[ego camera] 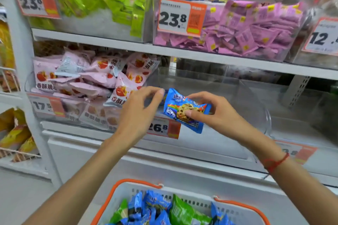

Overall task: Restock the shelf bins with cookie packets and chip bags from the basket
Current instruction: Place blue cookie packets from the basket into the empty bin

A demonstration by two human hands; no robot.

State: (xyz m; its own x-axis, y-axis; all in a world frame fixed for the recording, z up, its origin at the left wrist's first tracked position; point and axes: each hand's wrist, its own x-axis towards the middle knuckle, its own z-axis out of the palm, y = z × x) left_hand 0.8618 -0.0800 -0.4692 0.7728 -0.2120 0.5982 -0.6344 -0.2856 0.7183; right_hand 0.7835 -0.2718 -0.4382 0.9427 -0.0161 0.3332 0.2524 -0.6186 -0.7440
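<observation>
Cookie packet gripped by right hand, left hand pinching end, over clear bin.

Blue cookie packet: glossy printed plastic film. Shelf bins: clear smooth plastic, hazy. Shelf rail: matt white painted metal. Basket: matt white perforated plastic, orange handle. Price tags: paper.

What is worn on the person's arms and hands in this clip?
Both forearms are bare, with no sleeves in view and no gloves. The right wrist carries a thin red string bracelet, knotted, with a short loose end. The left hand and right hand show no rings or watch that I can make out.
</observation>
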